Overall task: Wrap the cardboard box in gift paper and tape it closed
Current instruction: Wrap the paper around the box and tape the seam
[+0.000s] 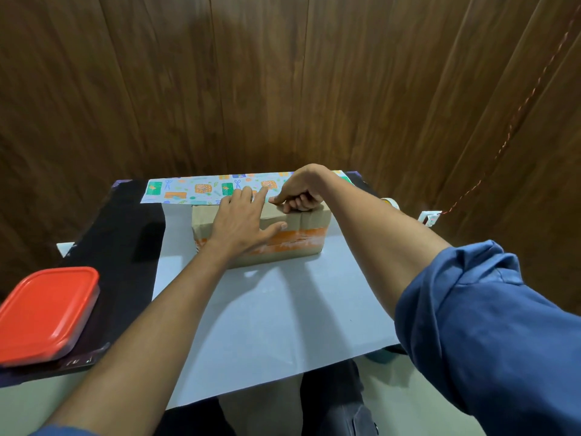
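Left hand: my left hand point(239, 221) lies flat on top of the cardboard box point(283, 234), fingers spread and straight, thumb reaching along the box's near face.
Right hand: my right hand point(301, 191) sits just beside the left one at the box's far top edge; its fingers are curled and the thumb tip points toward the left fingertips. I cannot tell whether it pinches anything.
Box: directly under both hands, lying on its long side, an orange band across the face toward me.
Gift paper: the gift paper point(270, 309) lies under the box, white side up, running from beyond the hands back past my forearms; its printed side shows in a strip just past the fingertips.
Desk: the dark desk point(125, 247) shows to the left of my left arm.
Container: a red-lidded container point(47, 313) sits left of my left forearm, well apart from the box.
Tape: a tape roll point(390, 202) peeks out past my right forearm.
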